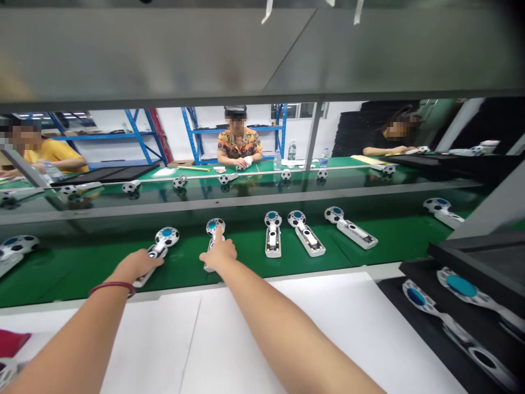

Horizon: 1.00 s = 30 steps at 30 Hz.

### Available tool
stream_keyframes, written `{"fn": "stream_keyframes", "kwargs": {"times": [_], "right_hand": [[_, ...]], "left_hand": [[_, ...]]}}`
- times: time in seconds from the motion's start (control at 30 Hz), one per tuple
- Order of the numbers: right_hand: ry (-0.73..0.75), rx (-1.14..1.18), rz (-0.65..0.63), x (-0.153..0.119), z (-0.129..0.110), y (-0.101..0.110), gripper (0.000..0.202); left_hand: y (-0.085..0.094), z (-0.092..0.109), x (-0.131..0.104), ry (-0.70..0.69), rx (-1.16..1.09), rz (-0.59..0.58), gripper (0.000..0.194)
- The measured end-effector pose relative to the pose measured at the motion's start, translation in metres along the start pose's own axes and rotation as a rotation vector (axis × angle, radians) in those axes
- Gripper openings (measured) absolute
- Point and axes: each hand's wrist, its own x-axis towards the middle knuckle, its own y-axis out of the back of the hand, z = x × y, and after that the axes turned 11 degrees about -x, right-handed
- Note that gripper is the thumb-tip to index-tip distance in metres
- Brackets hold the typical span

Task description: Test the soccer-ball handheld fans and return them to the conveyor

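My left hand (140, 265) grips the handle of a white device (167, 235) with a round, football-patterned head and a blue disc. The device lies tilted on the green belt, its handle partly hidden by my fingers. To the right, my right hand (221, 253) holds a second device of this kind (214, 224) by its handle, the index finger stretched up to its head. Further right on the belt lie more of them: one upright in view (273, 234), one slanted (305, 233) and one more slanted (350, 227), their handles showing inner parts.
White sheets (287, 306) cover the table edge before me. A black tray (430, 323) with similar devices stands at the right. Beyond a raised rail (205, 206), more devices lie along another lane. Several people sit opposite. A grey panel (246, 54) hangs overhead.
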Motion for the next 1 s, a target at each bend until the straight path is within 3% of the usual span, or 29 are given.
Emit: {"fn": "stream_keyframes", "kwargs": {"times": [0.13,0.23,0.3,0.4,0.5,0.57,0.67,0.73,0.87,1.0], "right_hand": [[0.098,0.205,-0.077,0.003,0.029,0.016,0.102],[0.227,0.393,-0.110,-0.009,0.058,0.029,0.078],[0.304,0.498,-0.140,-0.023,0.070,0.039,0.061],[0.391,0.754,-0.232,-0.048,0.075,0.059,0.056],[0.359,1.078,-0.454,-0.071,0.068,0.078,0.055],[0.263,1.143,-0.496,-0.084,0.063,0.085,0.055],[0.142,1.109,-0.293,-0.100,0.059,0.086,0.057],[0.142,1.055,-0.114,-0.108,0.063,0.083,0.062],[0.312,1.022,0.210,-0.120,0.085,0.070,0.064],[0.467,1.080,0.331,-0.127,0.122,0.051,0.065]], "left_hand": [[-0.035,0.019,-0.037,0.105,-0.214,-0.054,0.037],[-0.054,0.034,-0.073,0.155,-0.457,-0.134,0.043],[-0.061,0.046,-0.097,0.153,-0.626,-0.207,0.036],[-0.063,0.067,-0.129,0.081,-0.978,-0.366,0.018],[-0.065,0.083,-0.155,0.108,-1.124,-0.533,0.023],[-0.069,0.087,-0.169,0.149,-1.110,-0.561,0.039],[-0.077,0.085,-0.185,0.150,-1.085,-0.482,0.055],[-0.083,0.082,-0.192,0.136,-1.061,-0.441,0.059],[-0.099,0.074,-0.199,0.054,-0.975,-0.379,0.068],[-0.120,0.055,-0.196,-0.105,-0.988,-0.344,0.064]]}}
